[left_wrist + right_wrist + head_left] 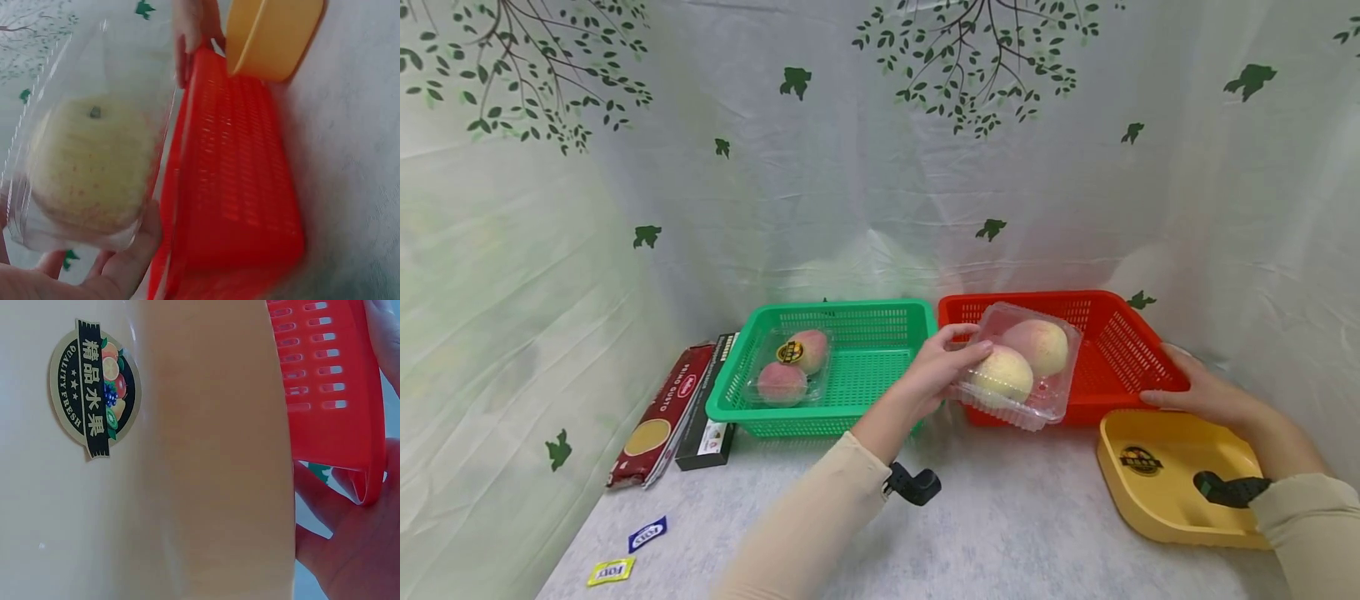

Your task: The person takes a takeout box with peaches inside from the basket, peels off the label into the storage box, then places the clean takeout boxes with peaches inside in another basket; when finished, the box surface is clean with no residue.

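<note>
My left hand (942,365) grips a clear plastic clamshell (1018,408) by its left edge, tilted in front of the red basket (1120,354). Two pale yellow-pink peaches (1003,373) sit inside it. One peach (94,162) fills most of the pack in the left wrist view. At the basket's right end, my right hand (1213,396) holds the rim, its fingers partly hidden behind the red wall (337,431). Just below that hand stands a yellow tub (1195,450) with a black round fruit sticker (94,390) on it.
A green basket (872,408) on the left contains another clear pack of peaches (782,383). Beside it lie a dark red packet (658,417) and a black box (703,437). Blue (647,533) and yellow sachets (611,571) lie near the table's left edge. A leaf-print curtain (880,183) hangs behind.
</note>
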A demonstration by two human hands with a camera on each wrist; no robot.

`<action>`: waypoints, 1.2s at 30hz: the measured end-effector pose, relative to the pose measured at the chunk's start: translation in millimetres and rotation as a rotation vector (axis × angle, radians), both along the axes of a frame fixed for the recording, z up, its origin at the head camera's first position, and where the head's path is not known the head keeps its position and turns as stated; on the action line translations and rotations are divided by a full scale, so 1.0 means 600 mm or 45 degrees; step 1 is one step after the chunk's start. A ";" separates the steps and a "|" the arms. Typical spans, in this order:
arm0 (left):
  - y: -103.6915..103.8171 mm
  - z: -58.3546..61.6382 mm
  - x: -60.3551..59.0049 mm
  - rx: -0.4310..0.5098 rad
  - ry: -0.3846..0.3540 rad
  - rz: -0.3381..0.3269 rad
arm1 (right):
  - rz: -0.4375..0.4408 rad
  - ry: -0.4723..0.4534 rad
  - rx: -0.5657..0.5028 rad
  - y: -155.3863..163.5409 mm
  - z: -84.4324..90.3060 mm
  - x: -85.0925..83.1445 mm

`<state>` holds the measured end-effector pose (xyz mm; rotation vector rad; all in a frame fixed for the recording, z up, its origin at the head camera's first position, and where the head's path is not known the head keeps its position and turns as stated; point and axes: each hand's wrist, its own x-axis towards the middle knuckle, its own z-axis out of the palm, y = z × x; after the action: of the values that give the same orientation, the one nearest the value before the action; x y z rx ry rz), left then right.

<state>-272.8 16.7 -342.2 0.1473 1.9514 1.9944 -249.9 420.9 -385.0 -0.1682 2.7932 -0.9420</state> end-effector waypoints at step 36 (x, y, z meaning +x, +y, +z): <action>0.153 -0.060 -0.071 -0.343 0.054 0.206 | -0.017 0.016 -0.015 0.002 -0.006 -0.004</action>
<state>-315.1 108.5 -378.0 -0.0372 2.3015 1.8105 -252.3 422.2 -388.6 -0.1583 2.8039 -0.9640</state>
